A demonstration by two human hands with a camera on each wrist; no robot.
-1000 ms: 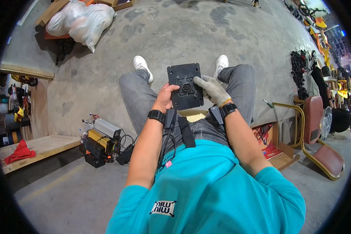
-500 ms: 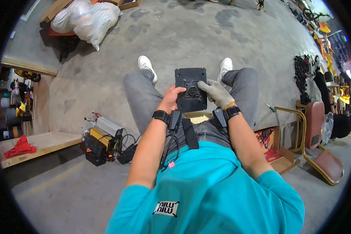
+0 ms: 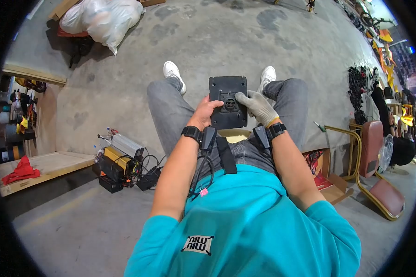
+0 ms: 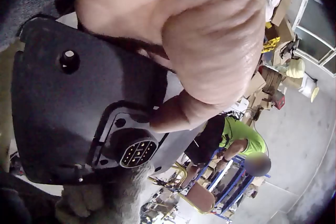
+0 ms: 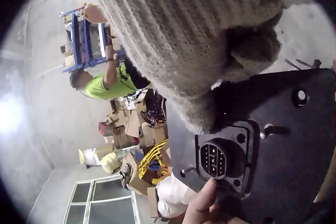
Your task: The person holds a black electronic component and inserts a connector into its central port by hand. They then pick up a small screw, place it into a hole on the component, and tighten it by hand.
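A black rectangular plate [image 3: 228, 121] with corner holes is held up between both hands, over the gap between the knees. A round multi-pin connector [image 4: 138, 153] stands out from the plate's middle inside a raised frame. My bare left hand [image 3: 205, 112] grips the plate's left edge, its thumb [image 4: 181, 112] lying on the face beside the connector. My right hand [image 3: 259, 108], in a knitted off-white glove, holds the opposite edge, and its thumb [image 5: 197, 115] rests on the face close by the connector. The fingers behind the plate are mostly hidden.
On the floor at left sits a pile of electrical parts with cables [image 3: 125, 157], near a wooden ledge [image 3: 55, 171] bearing a red cloth [image 3: 21, 171]. At right are an open cardboard box [image 3: 335, 187] and a tipped chair [image 3: 372, 147]. A person in a yellow-green shirt [image 4: 244, 136] works farther off.
The plate and both hands have shifted slightly right in the head view, and the plate stands straighter than a second ago. Both hands have kept their hold.
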